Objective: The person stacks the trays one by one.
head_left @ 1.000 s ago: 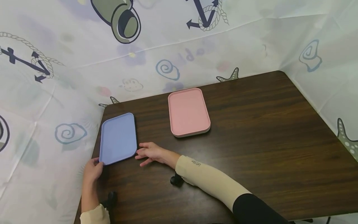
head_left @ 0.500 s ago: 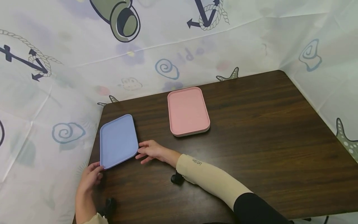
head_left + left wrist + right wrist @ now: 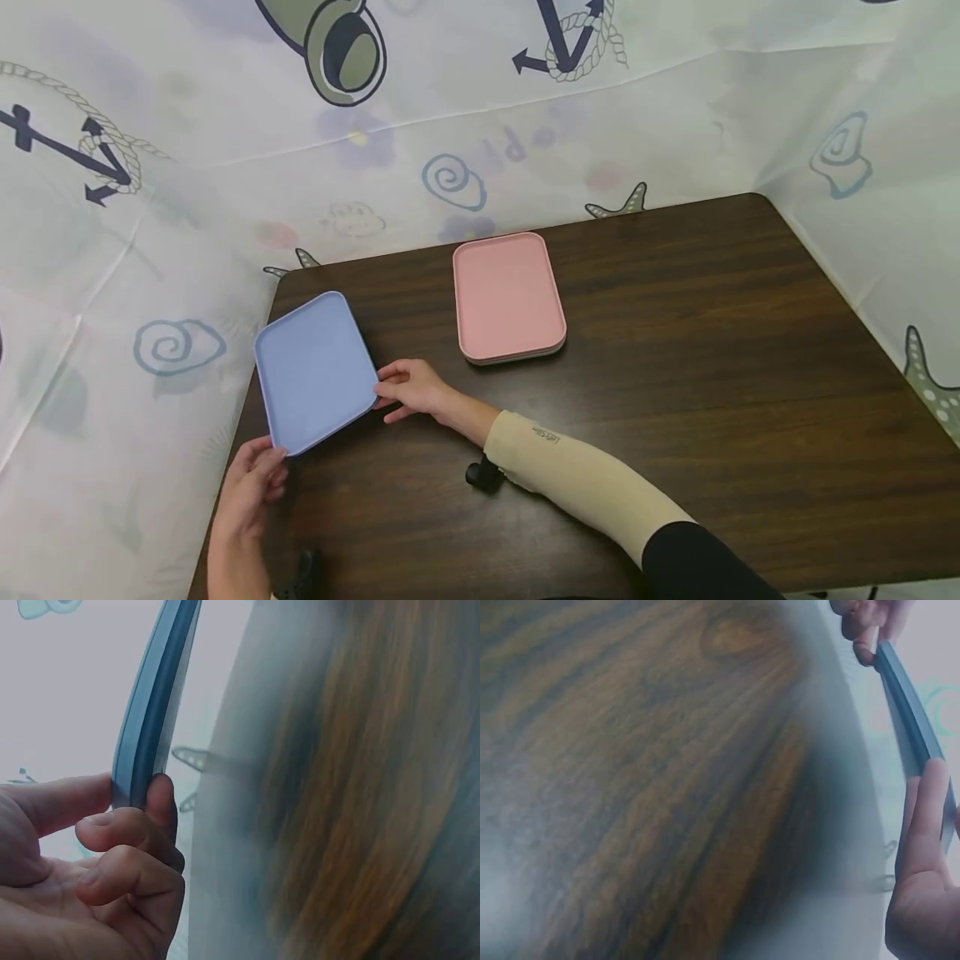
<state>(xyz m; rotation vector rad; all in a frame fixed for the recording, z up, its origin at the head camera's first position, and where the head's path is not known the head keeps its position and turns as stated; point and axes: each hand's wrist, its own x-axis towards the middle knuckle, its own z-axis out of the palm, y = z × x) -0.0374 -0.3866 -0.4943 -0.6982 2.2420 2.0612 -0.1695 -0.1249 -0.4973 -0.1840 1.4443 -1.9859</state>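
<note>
A light blue rectangular tray (image 3: 318,375) with a raised rim sits at an angle over the left end of the table, its near edge lifted. At its near left corner my left hand (image 3: 250,487) pinches the rim; the left wrist view shows the thumb on one side of the tray's edge (image 3: 146,727) and fingertips on the other. My right hand (image 3: 420,390) holds the near right corner, thumb and fingers on opposite sides. In the right wrist view both hands appear on the tray (image 3: 911,712). A second blue tray beneath it cannot be made out.
A pink tray (image 3: 510,296), with at least one more rim below it, lies near the table's back edge. The dark wood table (image 3: 712,375) extends to the right. Patterned white cloth (image 3: 187,250) hangs behind and at both sides.
The blue tray has risen and turned counterclockwise, its near right corner shifting right. My right fingers have gone from beside that corner to holding it. The pink tray stays put.
</note>
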